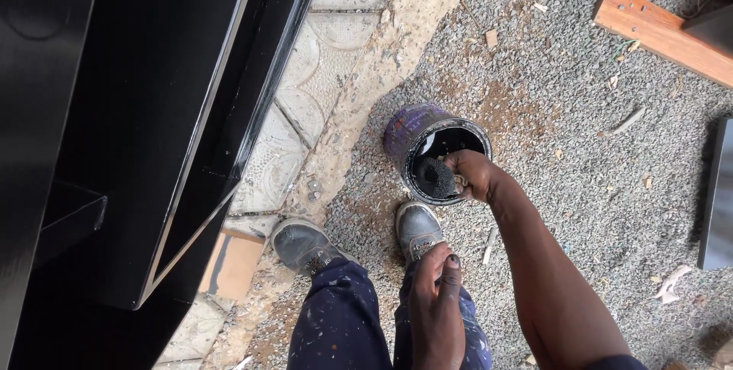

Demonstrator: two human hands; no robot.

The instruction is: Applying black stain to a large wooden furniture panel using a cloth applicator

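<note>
Here right hand [472, 175] clamped on sponge [437, 175] inside paint can [427, 145] on gravel; left hand [437, 301] empty, fingers loose; best press excess off on rim.

Tin [405, 137] on gravel [565, 133] before shoes [416, 229]; cabinet [145, 110] left, plank [660, 30] right

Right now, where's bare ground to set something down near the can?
Open gravel between the can and the plank, and right of the right hand. Crowded: shoes just below the can; black panel fills the left.
</note>
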